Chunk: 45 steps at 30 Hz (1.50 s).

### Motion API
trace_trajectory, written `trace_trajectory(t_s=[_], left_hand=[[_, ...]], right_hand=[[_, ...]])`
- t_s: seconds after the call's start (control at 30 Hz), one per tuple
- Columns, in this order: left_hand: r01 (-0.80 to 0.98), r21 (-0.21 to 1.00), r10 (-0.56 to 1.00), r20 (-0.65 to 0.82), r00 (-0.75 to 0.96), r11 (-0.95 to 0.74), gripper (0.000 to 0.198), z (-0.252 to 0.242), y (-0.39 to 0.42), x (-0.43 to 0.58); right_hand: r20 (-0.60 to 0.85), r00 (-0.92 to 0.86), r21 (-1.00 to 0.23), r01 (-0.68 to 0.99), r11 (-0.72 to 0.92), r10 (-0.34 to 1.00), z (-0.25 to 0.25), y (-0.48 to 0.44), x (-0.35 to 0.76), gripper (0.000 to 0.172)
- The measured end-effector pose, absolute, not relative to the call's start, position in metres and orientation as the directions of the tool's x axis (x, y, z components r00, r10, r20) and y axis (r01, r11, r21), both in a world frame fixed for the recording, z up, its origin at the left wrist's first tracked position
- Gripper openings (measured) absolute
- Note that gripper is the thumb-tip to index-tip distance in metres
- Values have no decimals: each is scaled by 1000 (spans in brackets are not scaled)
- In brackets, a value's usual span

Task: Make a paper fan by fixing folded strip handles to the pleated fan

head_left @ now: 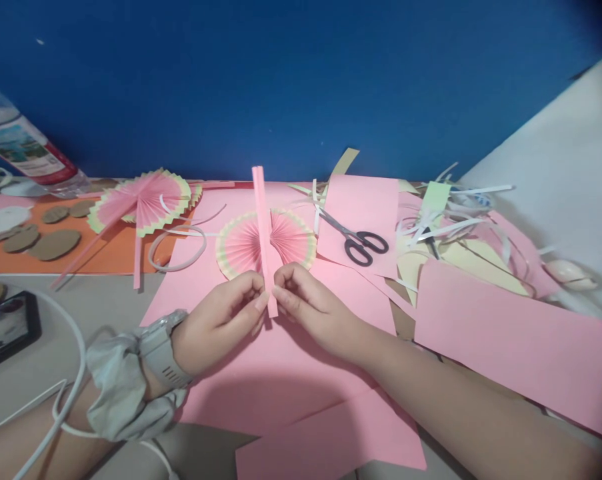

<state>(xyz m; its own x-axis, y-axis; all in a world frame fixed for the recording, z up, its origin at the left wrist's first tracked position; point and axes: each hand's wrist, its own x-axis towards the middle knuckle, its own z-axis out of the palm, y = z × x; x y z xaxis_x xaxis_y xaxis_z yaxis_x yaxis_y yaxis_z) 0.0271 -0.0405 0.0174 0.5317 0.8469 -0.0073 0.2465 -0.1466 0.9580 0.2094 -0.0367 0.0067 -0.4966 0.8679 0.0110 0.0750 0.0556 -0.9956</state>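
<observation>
Pink pleated strip (261,227), long axis running away from the person; left hand (221,320) and right hand (311,303) each pinch its near end.

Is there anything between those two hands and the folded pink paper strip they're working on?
Nothing visible. Both the left hand and right hand already pinch the lower end of the folded pink paper strip with their fingers. The pink paper fan lies behind it on the table.

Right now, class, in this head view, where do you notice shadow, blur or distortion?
Head view: soft shadow under both hands on the pink sheet; the bottle and the right edge look stretched and blurred; the folded pink strip is sharp.
</observation>
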Motion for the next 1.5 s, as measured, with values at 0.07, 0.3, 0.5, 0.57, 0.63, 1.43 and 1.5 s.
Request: trace_trajectory(t_s=[0.07, 0.3, 0.5, 0.57, 0.63, 1.43, 1.5], left_hand=[[226, 964, 838, -7, 545, -139, 19, 15, -40, 28], [264, 952, 824, -22, 566, -156, 18, 10, -38, 29], [249, 950, 820, 11, 572, -186, 21, 11, -38, 30], [221, 963, 815, -2, 579, -155, 21, 13, -38, 31], [185, 977, 807, -22, 590, -109, 21, 15, -36, 32], [276, 957, 838, -76, 540, -91, 19, 15, -38, 31], [279, 956, 835, -77, 544, -93, 19, 14, -38, 30]], right_hand=[[-14, -488, -1000, 0, -15, 873, 7, -35, 209, 16], [-123, -494, -983, -61, -176, 860, 8, -32, 208, 19], [-88, -528, -984, -88, -158, 845, 7, -28, 212, 22], [-92, -550, -977, -113, -183, 830, 7, -27, 214, 25], [-92, -568, -967, -144, -209, 818, 6, -26, 215, 25], [-109, -509, -994, 82, -78, 854, 8, -36, 209, 28], [-97, -497, -990, 138, -32, 862, 8, -37, 209, 30]])
